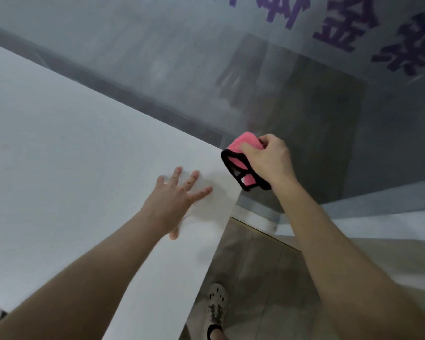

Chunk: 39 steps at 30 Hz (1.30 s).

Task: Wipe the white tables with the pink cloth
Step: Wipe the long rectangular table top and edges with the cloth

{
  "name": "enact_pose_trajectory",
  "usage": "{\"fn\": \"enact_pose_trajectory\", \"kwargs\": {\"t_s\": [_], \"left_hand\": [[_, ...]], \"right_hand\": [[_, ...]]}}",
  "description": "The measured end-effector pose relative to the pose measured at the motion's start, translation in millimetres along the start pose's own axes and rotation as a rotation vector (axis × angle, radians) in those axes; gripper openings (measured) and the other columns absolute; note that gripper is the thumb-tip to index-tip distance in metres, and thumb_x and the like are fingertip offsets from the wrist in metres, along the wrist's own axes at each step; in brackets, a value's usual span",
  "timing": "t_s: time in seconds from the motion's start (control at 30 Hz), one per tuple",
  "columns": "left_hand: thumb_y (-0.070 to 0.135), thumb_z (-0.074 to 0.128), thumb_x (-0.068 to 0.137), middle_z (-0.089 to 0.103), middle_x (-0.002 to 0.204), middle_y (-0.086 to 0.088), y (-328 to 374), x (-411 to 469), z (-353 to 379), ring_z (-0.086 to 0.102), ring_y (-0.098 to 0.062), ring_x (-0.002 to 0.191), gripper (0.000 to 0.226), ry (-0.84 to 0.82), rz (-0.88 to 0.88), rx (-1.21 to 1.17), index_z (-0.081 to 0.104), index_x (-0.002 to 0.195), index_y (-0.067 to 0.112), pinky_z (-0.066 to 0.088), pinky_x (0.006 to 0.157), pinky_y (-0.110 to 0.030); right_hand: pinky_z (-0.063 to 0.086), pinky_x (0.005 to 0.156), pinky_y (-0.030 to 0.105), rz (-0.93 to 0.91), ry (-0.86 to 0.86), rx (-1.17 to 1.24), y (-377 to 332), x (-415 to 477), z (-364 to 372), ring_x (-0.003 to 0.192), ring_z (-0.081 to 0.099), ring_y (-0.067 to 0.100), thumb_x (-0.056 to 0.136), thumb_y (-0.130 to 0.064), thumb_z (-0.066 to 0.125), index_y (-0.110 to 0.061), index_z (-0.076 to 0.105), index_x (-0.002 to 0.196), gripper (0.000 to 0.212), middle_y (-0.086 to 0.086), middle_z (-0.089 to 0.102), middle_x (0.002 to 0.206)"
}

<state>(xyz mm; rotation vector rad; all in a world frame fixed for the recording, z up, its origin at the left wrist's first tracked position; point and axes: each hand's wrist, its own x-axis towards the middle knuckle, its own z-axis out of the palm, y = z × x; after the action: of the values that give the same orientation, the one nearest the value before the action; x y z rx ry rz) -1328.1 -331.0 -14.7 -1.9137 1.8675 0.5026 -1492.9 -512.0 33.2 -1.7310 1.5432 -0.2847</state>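
Observation:
A white table point(66, 155) fills the left half of the head view, its far right corner near the middle. My left hand point(174, 200) lies flat on the tabletop close to that corner, fingers spread, holding nothing. My right hand point(270, 160) is closed around a bunched pink cloth point(243, 153) with a black hem, just past the table's corner, off the right edge. Part of the cloth hangs below my fist. A second white table point(388, 217) shows at the right, partly hidden by my right forearm.
A frosted glass wall point(206, 57) with purple lettering runs behind the tables. A tiled floor point(260, 278) shows in the gap between the tables, with my shoe point(216, 305) on it.

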Motion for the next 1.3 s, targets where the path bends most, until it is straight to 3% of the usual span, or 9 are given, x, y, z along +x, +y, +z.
{"fn": "enact_pose_trajectory", "kwargs": {"t_s": [0.1,0.27,0.4,0.53,0.77,0.83,0.93,1.07,1.3], "left_hand": [[0.052,0.101,0.055,-0.018,0.177,-0.006,-3,2,0,-0.001,-0.050,0.162,0.160,-0.002,0.018,0.007,-0.015,0.165,0.048,0.030,0.121,-0.062],[0.061,0.096,0.060,-0.003,0.180,0.001,-11,-2,-3,0.008,-0.043,0.163,0.143,0.018,0.053,-0.075,0.004,0.168,0.046,0.034,0.122,-0.056],[0.052,0.080,0.091,0.062,0.147,0.016,-29,-12,-25,0.061,-0.010,0.134,0.067,0.198,-0.062,-0.970,0.052,0.151,0.042,0.052,0.111,-0.043],[0.044,0.080,0.094,0.077,0.122,0.011,-28,-37,-62,0.072,-0.006,0.117,0.044,0.184,-0.048,-1.520,0.070,0.133,0.028,0.056,0.106,-0.039],[0.019,0.088,0.082,0.076,0.074,0.007,-28,-76,-81,0.071,-0.008,0.062,0.016,0.310,-0.151,-1.223,0.074,0.088,0.023,0.057,0.062,-0.032],[0.017,0.090,0.080,0.077,0.076,0.008,-40,-88,-84,0.072,-0.007,0.064,0.019,0.334,-0.169,-1.220,0.076,0.091,0.023,0.058,0.063,-0.030],[0.012,0.088,0.081,0.081,0.090,0.010,-66,-103,-90,0.077,-0.008,0.084,0.032,0.304,-0.117,-1.227,0.076,0.106,0.026,0.061,0.080,-0.028],[-0.003,0.064,0.080,0.079,0.097,0.015,-88,-113,-95,0.073,-0.004,0.088,0.046,0.331,-0.085,-1.052,0.072,0.113,0.028,0.056,0.075,-0.020],[0.019,0.065,0.086,0.073,0.076,0.011,-90,-112,-85,0.065,-0.001,0.070,0.010,0.350,-0.176,-1.037,0.069,0.086,0.027,0.048,0.067,-0.027]], "right_hand": [[0.054,0.054,0.014,0.046,-0.123,0.163,-10,-15,8,0.069,0.070,0.000,0.087,-0.029,0.080,-0.017,0.062,0.119,0.039,-0.007,0.066,0.105],[0.059,0.058,0.040,0.400,-0.358,0.788,5,-42,21,0.070,0.073,0.031,0.093,-0.013,0.068,-0.004,0.076,0.110,0.021,0.018,0.070,0.097],[0.058,0.082,0.042,0.549,-0.513,0.962,17,-59,17,0.085,0.072,0.031,0.097,-0.018,0.058,0.002,0.069,0.120,0.032,0.018,0.071,0.099],[0.053,0.101,0.046,0.439,-0.558,0.861,7,-83,22,0.103,0.069,0.033,0.101,-0.012,0.057,0.003,0.069,0.131,0.036,0.021,0.072,0.112],[0.056,0.101,0.027,-0.020,-0.347,0.245,-25,-134,25,0.115,0.070,0.002,0.083,-0.076,0.071,-0.026,0.069,0.130,0.069,-0.013,0.076,0.121],[0.056,0.096,0.022,-0.150,-0.354,0.003,-30,-145,27,0.111,0.069,-0.004,0.086,-0.070,0.076,-0.032,0.067,0.132,0.060,-0.018,0.075,0.119],[0.059,0.085,0.030,-0.308,-0.215,-0.118,-45,-151,34,0.093,0.070,0.002,0.095,-0.046,0.070,-0.030,0.073,0.096,0.017,-0.015,0.074,0.094],[0.052,0.078,0.027,-0.400,-0.024,-0.026,-61,-154,35,0.086,0.063,0.012,0.093,-0.025,0.068,-0.020,0.067,0.086,0.008,-0.008,0.066,0.094],[0.037,0.055,0.030,-0.316,-0.109,-0.002,-80,-165,13,0.059,0.048,0.017,0.105,-0.034,0.063,-0.019,0.049,0.101,0.022,0.002,0.056,0.069]]}}
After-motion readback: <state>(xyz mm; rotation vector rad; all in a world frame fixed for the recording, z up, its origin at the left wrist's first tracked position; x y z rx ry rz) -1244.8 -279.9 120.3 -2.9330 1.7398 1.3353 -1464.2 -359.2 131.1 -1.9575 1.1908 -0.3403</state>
